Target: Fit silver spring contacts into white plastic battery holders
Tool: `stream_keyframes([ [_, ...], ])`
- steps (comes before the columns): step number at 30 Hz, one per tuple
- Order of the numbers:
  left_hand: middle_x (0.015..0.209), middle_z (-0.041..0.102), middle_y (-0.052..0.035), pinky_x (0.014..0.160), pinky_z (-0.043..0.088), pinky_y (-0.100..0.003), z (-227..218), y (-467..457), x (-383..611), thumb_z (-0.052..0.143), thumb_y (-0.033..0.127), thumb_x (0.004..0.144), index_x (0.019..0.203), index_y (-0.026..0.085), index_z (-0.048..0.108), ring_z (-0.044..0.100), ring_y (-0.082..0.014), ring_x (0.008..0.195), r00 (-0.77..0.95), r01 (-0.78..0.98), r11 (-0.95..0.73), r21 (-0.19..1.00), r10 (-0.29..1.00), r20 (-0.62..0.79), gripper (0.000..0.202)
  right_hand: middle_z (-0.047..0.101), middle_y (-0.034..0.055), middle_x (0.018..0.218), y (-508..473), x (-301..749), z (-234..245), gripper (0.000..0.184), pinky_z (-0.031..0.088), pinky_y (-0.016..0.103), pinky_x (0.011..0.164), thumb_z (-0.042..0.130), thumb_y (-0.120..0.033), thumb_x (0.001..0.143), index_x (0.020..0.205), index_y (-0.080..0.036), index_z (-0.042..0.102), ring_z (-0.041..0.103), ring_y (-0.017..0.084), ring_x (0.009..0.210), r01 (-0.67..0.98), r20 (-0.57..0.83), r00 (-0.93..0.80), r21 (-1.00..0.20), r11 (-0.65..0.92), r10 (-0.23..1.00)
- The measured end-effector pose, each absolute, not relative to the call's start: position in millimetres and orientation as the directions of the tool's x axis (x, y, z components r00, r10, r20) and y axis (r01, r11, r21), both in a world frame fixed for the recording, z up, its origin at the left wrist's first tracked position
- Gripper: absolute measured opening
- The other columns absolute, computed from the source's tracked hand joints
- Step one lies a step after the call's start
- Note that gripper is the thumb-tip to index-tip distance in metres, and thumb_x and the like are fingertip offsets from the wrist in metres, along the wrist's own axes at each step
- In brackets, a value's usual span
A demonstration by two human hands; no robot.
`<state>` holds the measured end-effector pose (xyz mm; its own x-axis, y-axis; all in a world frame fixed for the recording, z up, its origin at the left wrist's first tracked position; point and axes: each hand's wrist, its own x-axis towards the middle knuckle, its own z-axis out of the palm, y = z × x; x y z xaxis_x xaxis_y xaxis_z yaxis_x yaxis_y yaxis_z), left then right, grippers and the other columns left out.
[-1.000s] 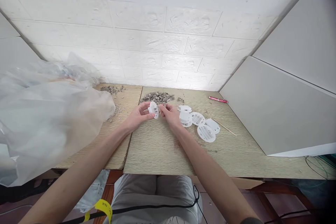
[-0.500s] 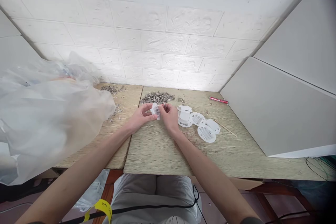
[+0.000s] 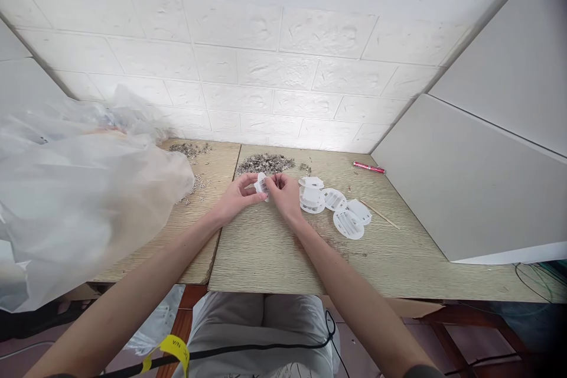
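Observation:
My left hand grips a small round white plastic part between thumb and fingers, tilted on edge above the table. My right hand is closed, its thumb and fingertips pressed against the part's right side. Something thin and dark shows between the right fingers; its kind is too small to make out. Just behind the hands lies a heap of small metal pieces. Several similar white plastic parts, round and slotted, rest right of my right hand, some overlapping.
A large translucent plastic bag bulges over the table's left side, beside scattered metal pieces. To the right lie a thin wooden stick and a red pen. A white brick wall stands behind; a pale panel borders the right.
The right fingertips have shifted slightly left on the white plastic part, and the thin dark thing in them has changed angle. The left hand keeps its hold.

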<state>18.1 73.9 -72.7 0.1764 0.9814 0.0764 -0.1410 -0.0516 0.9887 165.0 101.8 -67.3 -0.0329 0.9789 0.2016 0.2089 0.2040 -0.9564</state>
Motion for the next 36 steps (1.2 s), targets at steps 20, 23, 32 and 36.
stream_keyframes([
  [20,0.122,0.065,-0.0098,0.092,0.049,-0.043,-73,75,17,0.081,0.036,0.067,0.113,0.02,0.059,0.065,-0.0252,0.104,0.196,-0.112,-0.081,0.99,0.975,0.102,0.053,0.055,-0.0019,0.061,105,173,-63,0.02,0.035,0.025,0.056,0.058,-0.036,0.075,0.066,-0.018,0.059,0.043,0.011,0.056,0.246,0.215,-0.062,-0.943,0.223,0.975],
  [23,0.127,0.062,-0.0113,0.091,0.05,-0.043,-72,75,18,0.082,0.036,0.066,0.113,0.02,0.06,0.064,-0.0258,0.104,0.195,-0.109,-0.074,0.991,0.976,0.094,0.054,0.056,-0.0015,0.061,104,172,-62,0.02,0.035,0.025,0.055,0.059,-0.036,0.074,0.067,-0.018,0.059,0.044,0.011,0.056,0.263,0.214,-0.052,-0.939,0.22,0.975],
  [32,0.117,0.069,-0.0098,0.095,0.048,-0.045,-74,75,14,0.08,0.038,0.069,0.121,0.022,0.062,0.065,-0.027,0.105,0.23,-0.083,-0.066,0.994,0.97,0.084,0.057,0.059,-0.0002,0.064,104,175,-65,0.021,0.036,0.026,0.056,0.06,-0.037,0.076,0.069,-0.017,0.062,0.047,0.012,0.058,0.268,0.234,-0.094,-0.93,0.251,0.968],
  [36,0.113,0.071,-0.0091,0.096,0.047,-0.045,-75,77,12,0.081,0.04,0.067,0.12,0.022,0.063,0.065,-0.0272,0.104,0.217,-0.079,-0.052,0.996,0.974,0.068,0.059,0.058,-0.0004,0.061,105,176,-67,0.023,0.036,0.026,0.057,0.057,-0.038,0.079,0.07,-0.018,0.065,0.047,0.013,0.058,0.295,0.267,-0.131,-0.909,0.294,0.955],
])
